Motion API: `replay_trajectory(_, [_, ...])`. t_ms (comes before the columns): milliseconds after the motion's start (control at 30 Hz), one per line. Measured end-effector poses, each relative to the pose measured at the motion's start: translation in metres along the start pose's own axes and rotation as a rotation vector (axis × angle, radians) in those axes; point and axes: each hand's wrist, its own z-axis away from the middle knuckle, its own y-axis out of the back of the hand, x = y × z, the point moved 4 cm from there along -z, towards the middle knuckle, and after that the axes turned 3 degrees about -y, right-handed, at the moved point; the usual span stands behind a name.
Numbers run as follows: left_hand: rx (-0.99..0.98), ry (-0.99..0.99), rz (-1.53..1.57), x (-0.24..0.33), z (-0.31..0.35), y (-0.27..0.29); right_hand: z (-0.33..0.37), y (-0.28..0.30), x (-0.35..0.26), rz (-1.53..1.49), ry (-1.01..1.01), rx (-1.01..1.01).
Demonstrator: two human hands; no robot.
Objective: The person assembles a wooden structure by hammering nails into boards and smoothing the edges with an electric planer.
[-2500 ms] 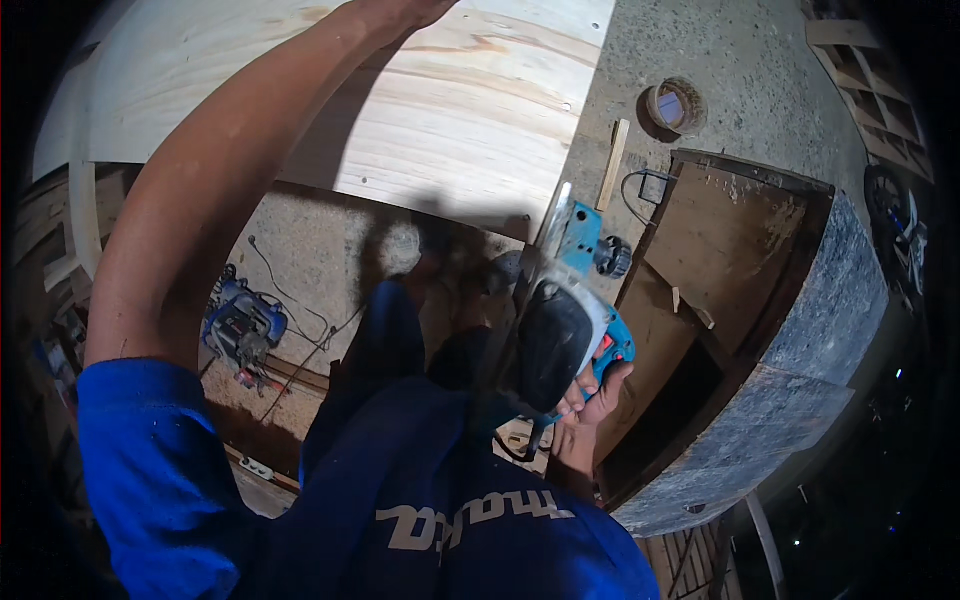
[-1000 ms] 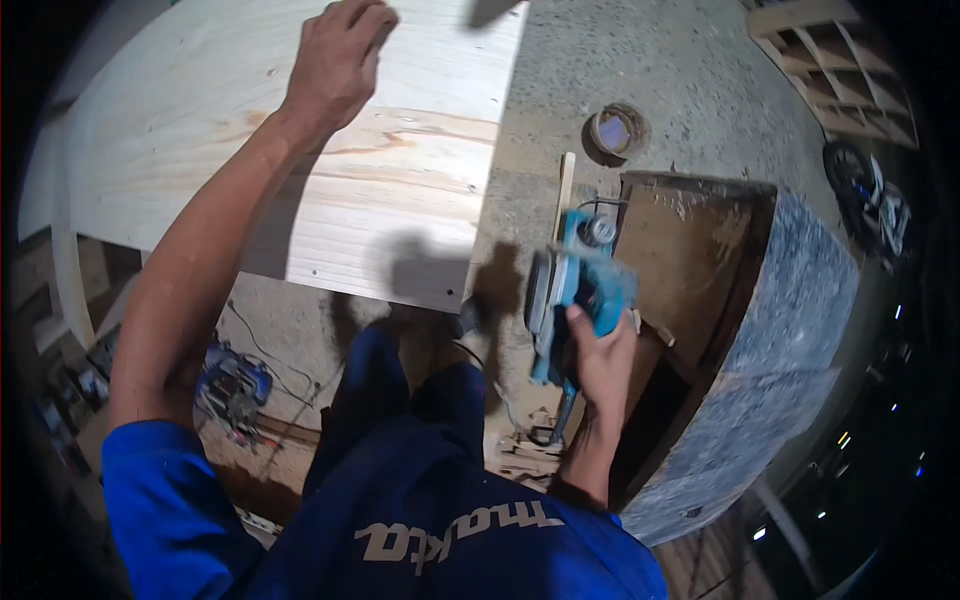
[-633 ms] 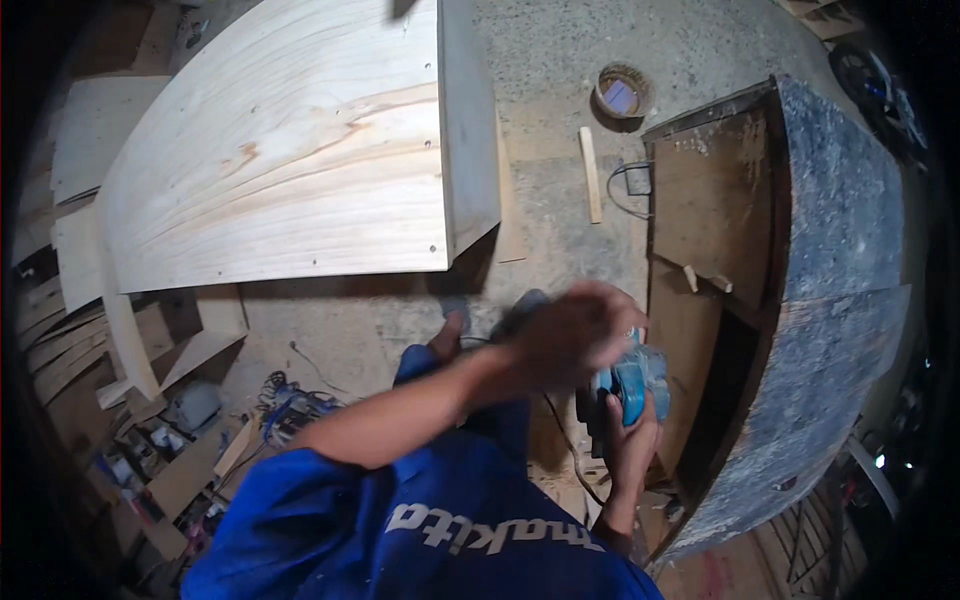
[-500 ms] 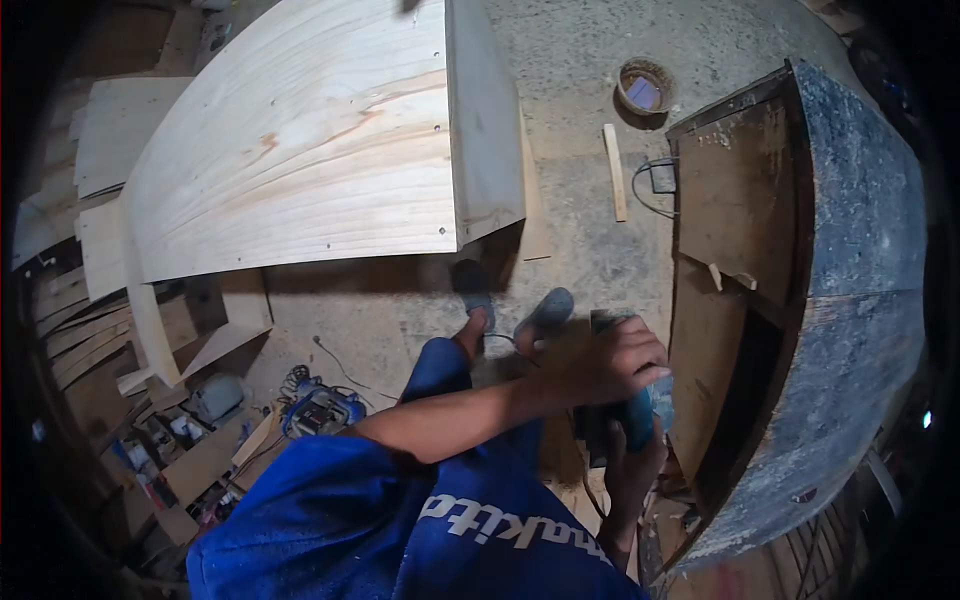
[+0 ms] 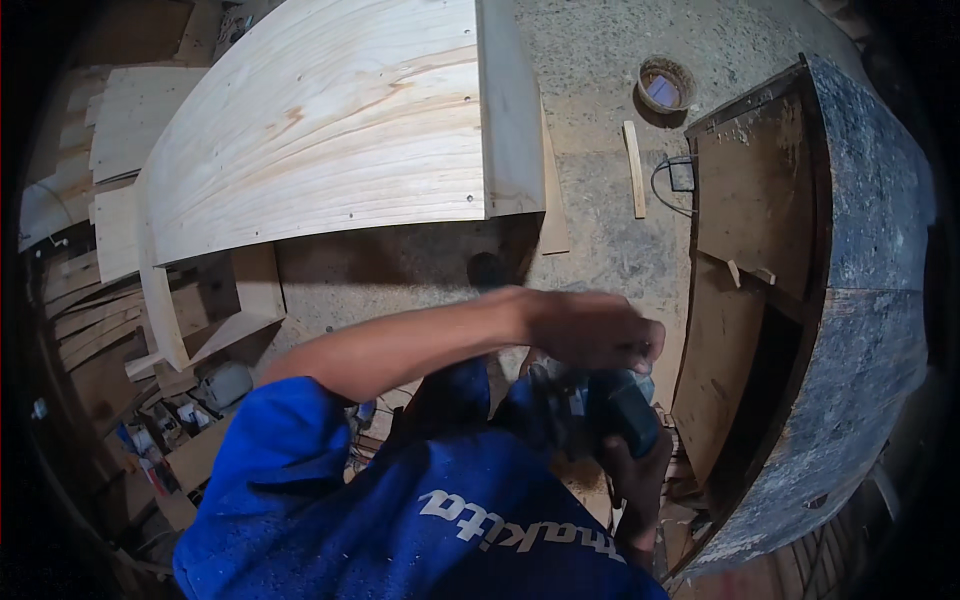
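A teal-and-black power tool (image 5: 622, 408), its exact kind unclear, is held low in front of my body. My right hand (image 5: 640, 468) wraps round its near side from below. My left arm crosses over from the left, and my left hand (image 5: 592, 330) is bent over the tool's far end. The left fingers are curled and pressed together, slightly smeared by motion; whatever they grip is hidden. Just right of the tool stands an old wooden cabinet (image 5: 745, 190) with worn bluish-grey paint on its outer side.
A large pale plywood box (image 5: 330, 150) stands ahead to the left. Beyond the tool, a wood strip (image 5: 635, 170) and a round tub (image 5: 666, 85) sit on the concrete floor. Small bottles and offcuts (image 5: 150, 450) clutter the lower left.
The tool has turned and come closer to my body. My left hand has shifted up its far end, with the elbow raised. The view has swung slightly, so the surroundings sit further right.
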Motion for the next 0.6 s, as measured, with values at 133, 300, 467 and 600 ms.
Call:
replay_trajectory(133, [0.613, -0.024, -0.331, 0.051, 0.042, 0.127, -0.011, -0.007, 0.015, -0.478, -0.108, -0.104])
replay_trajectory(300, [1.017, 0.160, -1.306, 0.024, 0.157, 0.312, -0.055, -0.049, -0.011, -0.962, -0.053, -0.311])
replay_trajectory(467, [1.030, 0.261, -1.440, -0.006, 0.187, 0.311, -0.071, -0.076, -0.004, -1.161, -0.154, -0.399])
replay_trajectory(600, [1.070, 0.231, -1.397, -0.007, 0.187, 0.318, -0.078, -0.088, -0.008, -1.251, -0.149, -0.450])
